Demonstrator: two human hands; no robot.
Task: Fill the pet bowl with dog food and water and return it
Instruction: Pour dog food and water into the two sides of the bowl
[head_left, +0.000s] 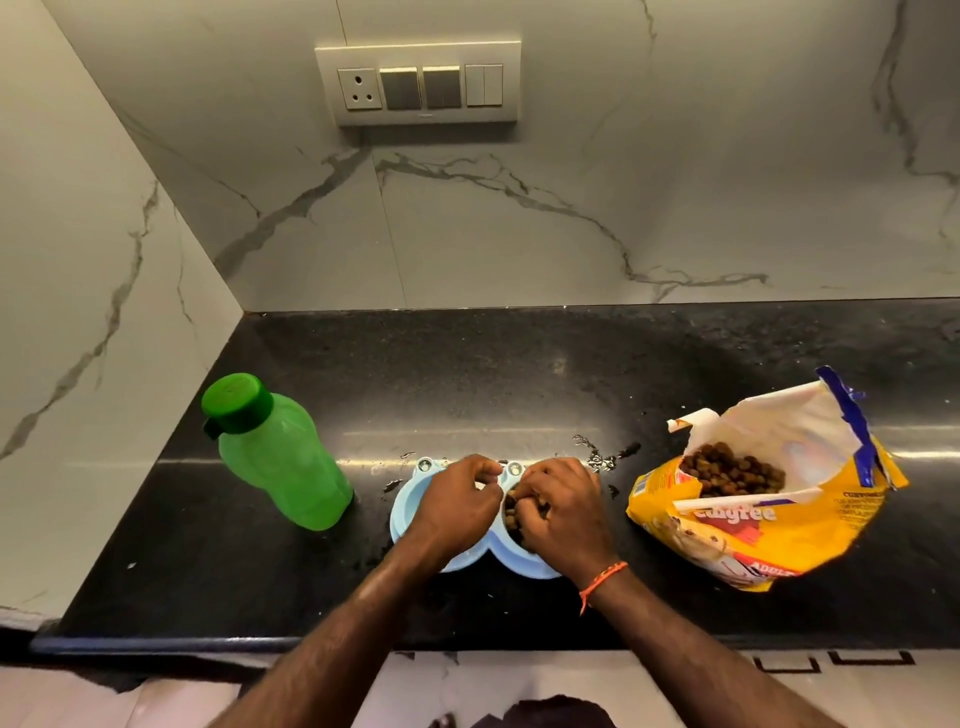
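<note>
A light blue double pet bowl (402, 506) sits on the black countertop (467, 374) near its front edge. Both my hands hover over it and hide most of it. My right hand (563, 512) is over the right compartment, its fingers curled into brown dog food (511, 512). My left hand (457, 509) covers the left compartment, fingers curled by the bowl's middle; what they hold is hidden. To the right lies an open yellow dog food bag (753, 525) with kibble showing in its mouth. A green water bottle (280, 457) with its cap on stands to the left.
Small water splashes (597, 457) lie on the counter behind the bowl. Marble walls close off the left side and the back, with a switch panel (418, 83) high on the back wall. The counter's front edge (208, 642) runs just below my forearms.
</note>
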